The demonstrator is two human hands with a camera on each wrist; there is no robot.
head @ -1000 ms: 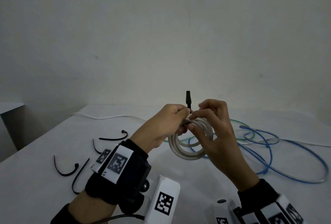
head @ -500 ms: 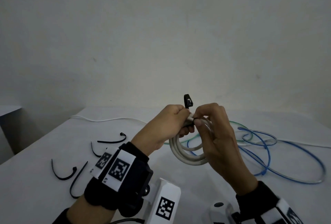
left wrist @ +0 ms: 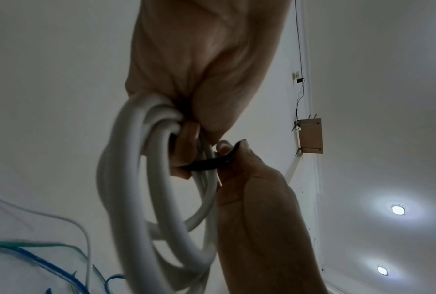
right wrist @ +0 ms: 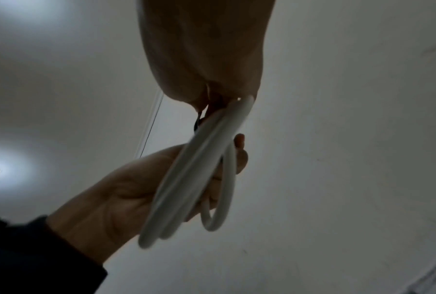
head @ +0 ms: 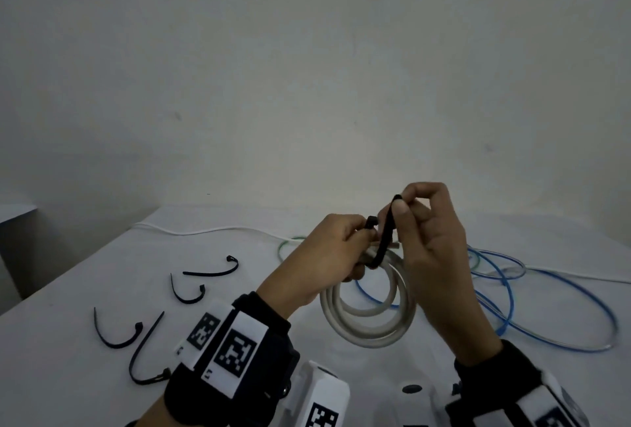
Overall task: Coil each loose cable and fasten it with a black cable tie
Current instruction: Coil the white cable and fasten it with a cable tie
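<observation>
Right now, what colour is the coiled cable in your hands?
White, or pale grey; the coiled cable shows best in the head view.

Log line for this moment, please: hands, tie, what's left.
left hand: grips white coil | right hand: pinches black tie, wrapped around coil, not closed | spare ties on table | blue cable loose

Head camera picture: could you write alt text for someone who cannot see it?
Two hands hold a coiled white round cable above a white table: the left hand grips the coil, the right hand pinches a black plastic cable tie looped around it. Four spare black ties lie at left, loose blue cable at right.
</observation>
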